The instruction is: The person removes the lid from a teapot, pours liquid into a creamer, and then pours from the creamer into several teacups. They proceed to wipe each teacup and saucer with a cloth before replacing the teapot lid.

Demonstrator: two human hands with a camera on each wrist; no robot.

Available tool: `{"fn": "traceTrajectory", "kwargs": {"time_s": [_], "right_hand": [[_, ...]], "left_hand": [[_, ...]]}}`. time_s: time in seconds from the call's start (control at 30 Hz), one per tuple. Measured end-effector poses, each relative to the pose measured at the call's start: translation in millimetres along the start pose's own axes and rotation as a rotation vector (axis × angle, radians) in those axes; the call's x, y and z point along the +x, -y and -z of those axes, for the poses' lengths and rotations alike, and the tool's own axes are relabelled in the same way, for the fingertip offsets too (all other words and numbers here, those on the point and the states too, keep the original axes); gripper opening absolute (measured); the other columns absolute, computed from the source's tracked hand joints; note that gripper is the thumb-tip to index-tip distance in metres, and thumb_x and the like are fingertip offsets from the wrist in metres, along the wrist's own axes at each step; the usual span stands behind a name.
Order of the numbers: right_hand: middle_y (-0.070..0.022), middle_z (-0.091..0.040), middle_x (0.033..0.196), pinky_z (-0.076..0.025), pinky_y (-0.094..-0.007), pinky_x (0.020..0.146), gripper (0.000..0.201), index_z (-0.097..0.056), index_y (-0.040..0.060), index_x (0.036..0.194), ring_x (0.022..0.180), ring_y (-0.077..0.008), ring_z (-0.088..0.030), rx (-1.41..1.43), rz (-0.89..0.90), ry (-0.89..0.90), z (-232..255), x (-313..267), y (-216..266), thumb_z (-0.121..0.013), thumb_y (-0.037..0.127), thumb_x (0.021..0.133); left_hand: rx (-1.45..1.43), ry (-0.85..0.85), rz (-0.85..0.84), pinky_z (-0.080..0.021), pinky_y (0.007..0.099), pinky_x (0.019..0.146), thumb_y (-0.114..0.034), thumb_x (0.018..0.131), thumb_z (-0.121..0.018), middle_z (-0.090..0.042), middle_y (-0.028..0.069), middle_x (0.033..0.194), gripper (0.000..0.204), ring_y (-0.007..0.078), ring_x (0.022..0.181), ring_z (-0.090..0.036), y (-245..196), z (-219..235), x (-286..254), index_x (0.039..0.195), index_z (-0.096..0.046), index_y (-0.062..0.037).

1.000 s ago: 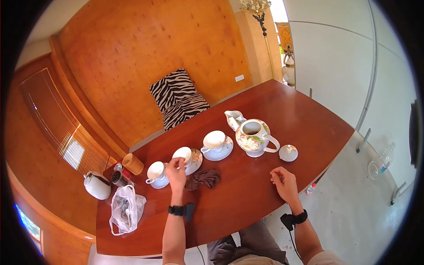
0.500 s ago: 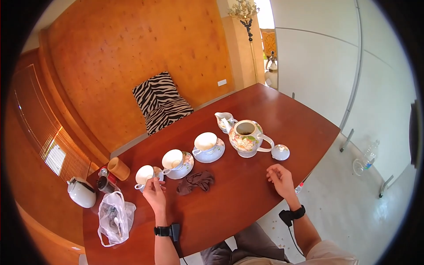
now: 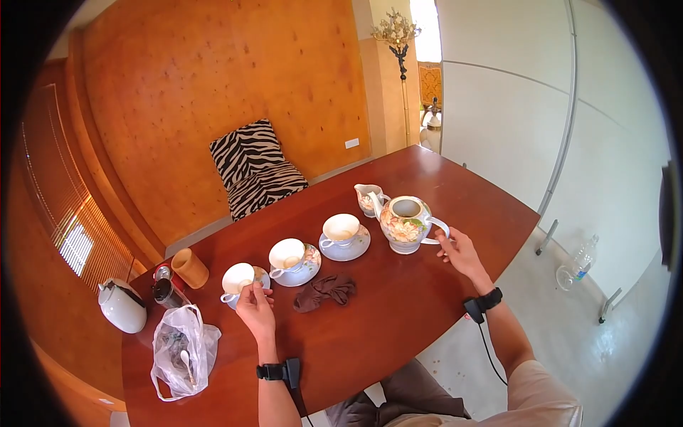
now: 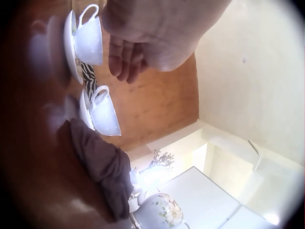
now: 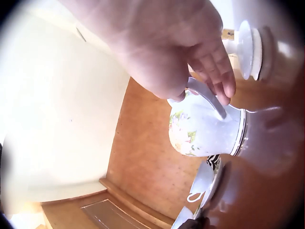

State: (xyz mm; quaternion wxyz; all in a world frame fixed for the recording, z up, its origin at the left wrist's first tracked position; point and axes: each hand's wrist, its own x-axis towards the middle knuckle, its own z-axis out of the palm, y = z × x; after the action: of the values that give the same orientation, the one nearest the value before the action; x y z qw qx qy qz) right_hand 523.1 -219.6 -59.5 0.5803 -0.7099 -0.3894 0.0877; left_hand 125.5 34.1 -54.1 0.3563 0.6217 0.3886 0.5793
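Observation:
My right hand [image 3: 462, 254] is at the handle of a white floral teapot [image 3: 404, 229], which stands lidless on the table. In the right wrist view, the thumb lies by the teapot handle [image 5: 207, 98] and the fingers extend past its other side. The lid [image 5: 250, 50] sits on the table beyond the fingers; in the head view the hand covers it. My left hand [image 3: 256, 311] holds nothing, its fingers loosely bent, and overlaps the leftmost teacup [image 3: 236, 276]. A middle teacup [image 3: 287, 255] and a right teacup [image 3: 341, 229] rest on saucers. A crumpled brown cloth [image 3: 325, 292] lies before them.
A floral creamer [image 3: 368, 199] stands behind the teapot's spout. On the left are a plastic bag [image 3: 183, 352] with a spoon in it, a wooden cup [image 3: 191, 268], a dark jar [image 3: 168, 292] and a white kettle [image 3: 122, 306]. A zebra-striped chair [image 3: 255, 169] stands across the table.
My right hand has moved forward from the table's near right side to the teapot handle. My left hand has shifted left, from the middle teacup to the leftmost one.

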Motion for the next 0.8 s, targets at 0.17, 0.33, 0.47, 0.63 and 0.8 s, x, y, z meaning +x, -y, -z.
{"fn": "traceTrajectory", "kwargs": {"time_s": [0.17,0.33,0.47,0.63,0.8], "right_hand": [[-0.0049,-0.069,0.089,-0.054,-0.0251,0.057,0.032,-0.063,0.0003,0.11,0.07,-0.0118,-0.068,0.067,0.006,0.009,-10,12,3,-0.054,0.03,0.106],[-0.0044,-0.066,0.079,-0.056,-0.0233,0.057,0.031,-0.061,0.0041,0.097,0.064,-0.0128,-0.068,0.33,-0.057,-0.061,-17,13,-5,-0.052,0.032,0.107],[-0.0039,-0.064,0.075,-0.057,-0.024,0.056,0.031,-0.061,0.0037,0.097,0.062,-0.0134,-0.068,0.358,-0.06,-0.12,-24,17,-3,-0.053,0.032,0.107],[-0.0039,-0.063,0.075,-0.059,-0.0254,0.055,0.034,-0.059,0.0038,0.1,0.062,-0.0155,-0.07,0.316,-0.041,-0.143,-20,28,-12,-0.05,0.036,0.107],[-0.0039,-0.063,0.073,-0.059,-0.025,0.055,0.032,-0.06,0.0027,0.101,0.06,-0.0149,-0.069,0.38,-0.048,-0.136,-26,31,-9,-0.052,0.033,0.107]], "left_hand": [[-0.012,-0.017,-0.021,-0.042,0.0231,0.046,-0.015,0.104,-0.056,-0.07,0.0075,0.073,0.023,0.0093,0.051,-0.058,6,3,4,0.093,-0.066,0.002],[-0.011,-0.026,-0.016,-0.043,0.0232,0.046,-0.015,0.103,-0.056,-0.07,0.0077,0.073,0.022,0.0095,0.051,-0.058,1,4,4,0.095,-0.066,0.0025],[-0.011,-0.017,-0.006,-0.043,0.0232,0.046,-0.015,0.103,-0.056,-0.07,0.0078,0.073,0.022,0.0096,0.052,-0.058,3,5,5,0.094,-0.067,0.003],[-0.021,-0.014,0.003,-0.047,0.0254,0.049,-0.014,0.103,-0.058,-0.069,0.0079,0.07,0.025,0.009,0.053,-0.058,-2,5,4,0.09,-0.067,0.0052],[0.017,0.063,0.042,-0.046,0.0261,0.048,-0.014,0.103,-0.058,-0.068,0.007,0.068,0.025,0.0094,0.052,-0.058,-2,3,2,0.088,-0.066,0.0052]]}}
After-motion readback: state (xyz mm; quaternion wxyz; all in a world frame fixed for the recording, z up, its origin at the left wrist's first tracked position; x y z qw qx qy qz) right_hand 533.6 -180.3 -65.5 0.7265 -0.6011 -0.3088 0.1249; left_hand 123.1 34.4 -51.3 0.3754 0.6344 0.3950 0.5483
